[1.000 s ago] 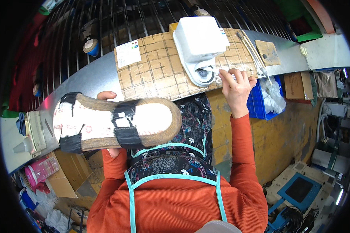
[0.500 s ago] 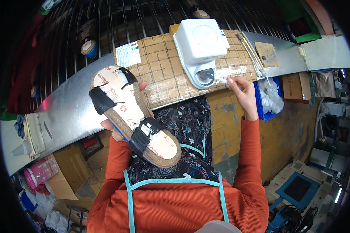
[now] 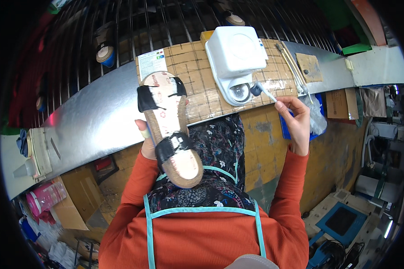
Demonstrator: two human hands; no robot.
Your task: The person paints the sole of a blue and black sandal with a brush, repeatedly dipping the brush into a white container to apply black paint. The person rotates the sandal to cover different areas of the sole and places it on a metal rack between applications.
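Observation:
My left hand (image 3: 148, 144) is wrapped round an unfinished sandal (image 3: 168, 123), bottom side up, mostly hidden behind it. Black straps are folded over its pale insole, with brown cork-like edging and a blue sliver along one side. Between the thumb and fingers of my right hand (image 3: 296, 120) is the pale handle of a small brush (image 3: 266, 93). Its dark head is just right of the round opening of a white pot (image 3: 238, 51). That pot stands on a taped cardboard mat (image 3: 191, 60).
Long-handled brushes (image 3: 293, 67) lie right of the pot, near a stained cardboard piece (image 3: 309, 68). A blue bin (image 3: 288, 125) with clear plastic hangs below the bench edge. Beyond the metal bench (image 3: 87, 110) runs a rack of bars, with another shoe (image 3: 105, 54) on it.
The brush has come out of the pot's opening, and my right hand has moved right and down. The sandal has turned more upright and shifted right with my left hand.

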